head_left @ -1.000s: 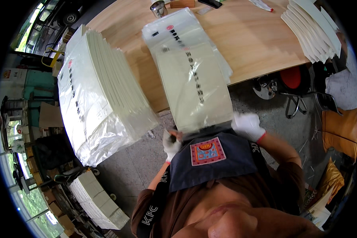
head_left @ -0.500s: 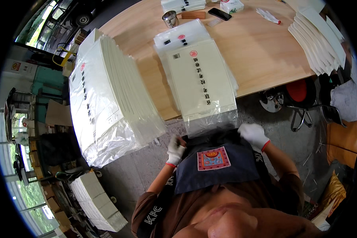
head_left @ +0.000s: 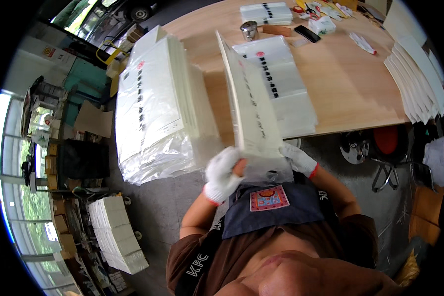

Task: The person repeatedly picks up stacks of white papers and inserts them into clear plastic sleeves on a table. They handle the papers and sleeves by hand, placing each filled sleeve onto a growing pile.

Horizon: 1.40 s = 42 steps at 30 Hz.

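A cream paper packet in a clear plastic bag [head_left: 255, 118] is tilted up on its edge, its far end raised off the table. My left hand [head_left: 224, 173], in a white glove with a red cuff, is closed on its near left corner; a bare fingertip shows. My right hand [head_left: 299, 161], gloved alike, grips the near right edge, fingers partly hidden behind the packet. Beneath and to the right lie flat clear printed bags [head_left: 286, 84]. Left of my hands, a tall pile of bagged paper packets [head_left: 155, 98] overhangs the table's near edge.
On the wooden table [head_left: 350, 93] stand a metal cup [head_left: 249, 30], a brown block [head_left: 276, 30], a black phone [head_left: 307, 34], a tissue pack [head_left: 322, 24] and a spare glove [head_left: 363, 43]. Fanned cream sheets [head_left: 414, 81] sit at the right. A stool [head_left: 384, 140] stands below.
Both hands moved up from my apron to the packet's near end and took hold of it. The packet went from lying flat to tilted, baring the bags under it. The view shifted.
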Each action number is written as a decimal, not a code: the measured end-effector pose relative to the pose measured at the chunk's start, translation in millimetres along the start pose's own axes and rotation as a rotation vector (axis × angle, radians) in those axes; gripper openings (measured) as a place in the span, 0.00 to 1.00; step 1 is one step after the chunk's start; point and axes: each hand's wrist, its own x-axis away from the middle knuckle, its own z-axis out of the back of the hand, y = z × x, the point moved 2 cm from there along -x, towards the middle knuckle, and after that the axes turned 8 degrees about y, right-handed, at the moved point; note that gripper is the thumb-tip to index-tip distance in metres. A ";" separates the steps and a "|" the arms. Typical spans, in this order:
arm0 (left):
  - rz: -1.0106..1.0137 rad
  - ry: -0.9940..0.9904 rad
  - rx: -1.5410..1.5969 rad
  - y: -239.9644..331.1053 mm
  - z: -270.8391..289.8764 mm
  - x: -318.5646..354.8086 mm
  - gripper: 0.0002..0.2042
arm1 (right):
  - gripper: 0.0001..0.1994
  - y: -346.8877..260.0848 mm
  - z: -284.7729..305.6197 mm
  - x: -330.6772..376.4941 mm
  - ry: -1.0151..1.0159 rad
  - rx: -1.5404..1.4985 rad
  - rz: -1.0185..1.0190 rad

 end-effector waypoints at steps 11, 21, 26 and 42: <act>0.523 1.029 -0.049 -110.8 244.4 -10.6 0.14 | 0.21 -128.0 -255.9 -112.3 -0.272 0.839 0.309; 0.590 0.652 0.392 -179.5 214.7 24.4 0.28 | 0.38 -125.0 -230.9 -153.6 0.128 0.657 0.763; 0.571 0.567 0.610 -204.0 202.3 23.9 0.31 | 0.38 -59.0 -259.9 -148.0 0.146 0.653 0.844; 1.513 0.488 0.552 -342.3 -24.2 267.5 0.26 | 0.17 46.4 -121.6 -93.9 -0.708 2.181 0.600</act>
